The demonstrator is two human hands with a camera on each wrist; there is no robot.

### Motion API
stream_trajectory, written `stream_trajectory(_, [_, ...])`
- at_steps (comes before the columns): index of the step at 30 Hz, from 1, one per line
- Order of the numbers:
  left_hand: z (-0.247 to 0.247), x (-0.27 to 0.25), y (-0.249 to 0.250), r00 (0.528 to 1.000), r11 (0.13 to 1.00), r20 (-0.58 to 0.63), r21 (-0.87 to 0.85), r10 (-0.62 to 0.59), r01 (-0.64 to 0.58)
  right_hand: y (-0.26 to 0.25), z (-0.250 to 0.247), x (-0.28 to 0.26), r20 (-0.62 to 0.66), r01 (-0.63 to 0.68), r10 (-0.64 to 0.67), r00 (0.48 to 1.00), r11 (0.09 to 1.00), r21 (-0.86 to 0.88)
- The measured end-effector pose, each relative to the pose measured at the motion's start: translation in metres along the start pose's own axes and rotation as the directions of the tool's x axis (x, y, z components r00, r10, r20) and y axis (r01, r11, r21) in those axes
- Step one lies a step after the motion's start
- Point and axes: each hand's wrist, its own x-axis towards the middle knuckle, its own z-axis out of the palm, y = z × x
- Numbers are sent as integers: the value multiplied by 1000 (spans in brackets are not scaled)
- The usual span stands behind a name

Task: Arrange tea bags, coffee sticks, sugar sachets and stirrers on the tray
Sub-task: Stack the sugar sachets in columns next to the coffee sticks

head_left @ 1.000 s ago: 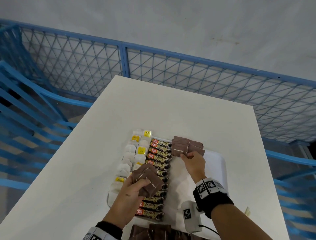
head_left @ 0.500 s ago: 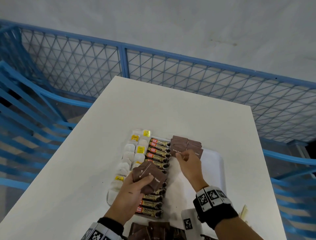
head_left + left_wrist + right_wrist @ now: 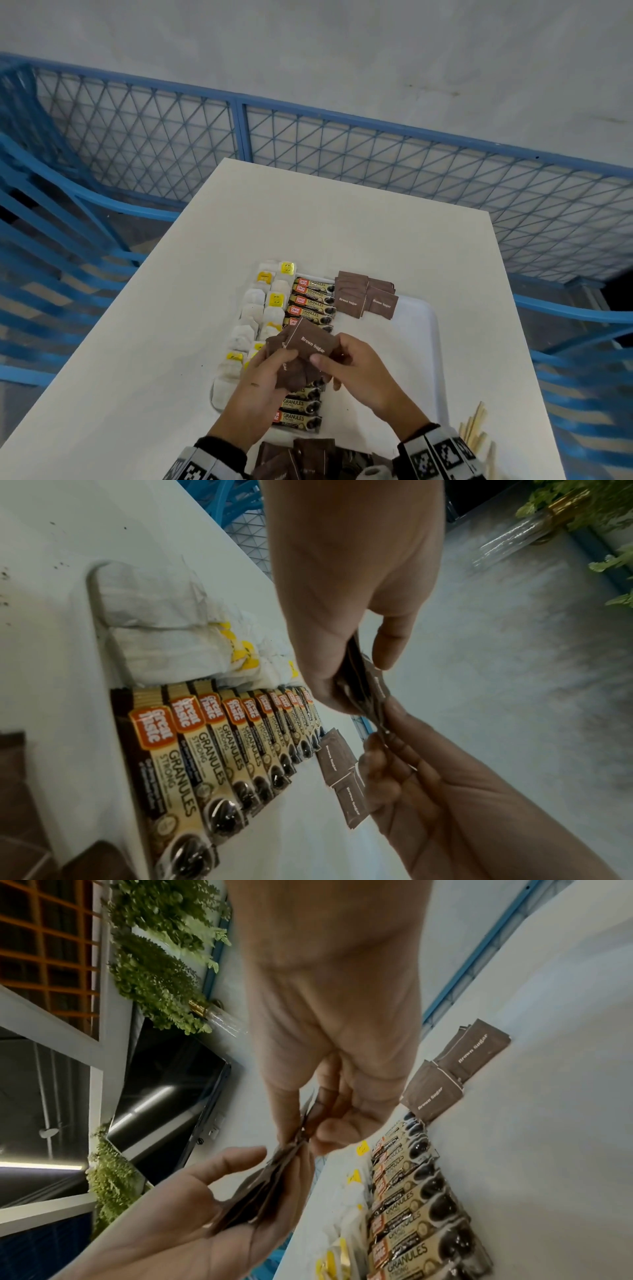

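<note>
My left hand (image 3: 270,370) grips a stack of brown sugar sachets (image 3: 301,366) above the near part of the white tray (image 3: 423,346). My right hand (image 3: 342,366) pinches the top sachet (image 3: 313,341) of that stack between thumb and fingers. The right wrist view shows the same pinch at the stack's edge (image 3: 274,1172). On the tray, tea bags (image 3: 253,318) line the left side and coffee sticks (image 3: 311,303) run beside them. Several sugar sachets (image 3: 364,298) lie overlapped at the far end. In the left wrist view the coffee sticks (image 3: 205,750) lie below the hands.
Wooden stirrers (image 3: 474,428) lie on the white table (image 3: 171,342) right of the tray's near corner. Loose brown sachets (image 3: 301,457) sit at the near edge. A blue mesh fence (image 3: 342,154) surrounds the table.
My right hand left the sachets at the far end of the tray and came back to the stack in my left hand, where it now pinches the top sachet.
</note>
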Motion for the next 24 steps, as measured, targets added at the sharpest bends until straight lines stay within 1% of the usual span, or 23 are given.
stream_trajectory(4, [4, -2, 0, 1000, 999, 10, 36, -14, 14, 2, -9, 2, -106, -2, 29, 994, 970, 244])
stream_trajectory(7, [4, -1, 1, 1000, 999, -12, 21, -25, 25, 7, -27, 7, -220, 36, 39, 975, 943, 330])
stream_trajectory(9, [4, -1, 1, 1000, 1000, -11, 14, -23, 23, 16, -43, 14, -324, 61, 63, 944, 931, 359])
stream_trajectory(13, [3, 0, 1, 999, 1000, -33, 7, -21, 21, 36, -75, 30, -492, 93, 141, 859, 902, 421])
stream_trajectory(15, [3, 0, 0, 999, 1000, -31, 6, -18, 19, 45, -87, 38, -544, 60, 171, 822, 923, 380])
stream_trajectory(17, [3, 0, -1, 1000, 1000, -25, 3, -15, 16, 51, -94, 46, -582, -44, 193, 790, 964, 261])
stream_trajectory(19, [4, -1, -1, 1000, 1000, -14, 6, -14, 14, 55, -98, 53, -616, -130, 190, 764, 981, 142])
stream_trajectory(21, [3, -1, -1, 1000, 1000, 4, 6, -12, 12, 57, -99, 59, -637, -161, 164, 753, 985, 63])
stream_trajectory(24, [0, 0, -1, 1000, 1000, 9, 25, -12, 12, 57, -100, 63, -641, -184, 126, 757, 983, -24])
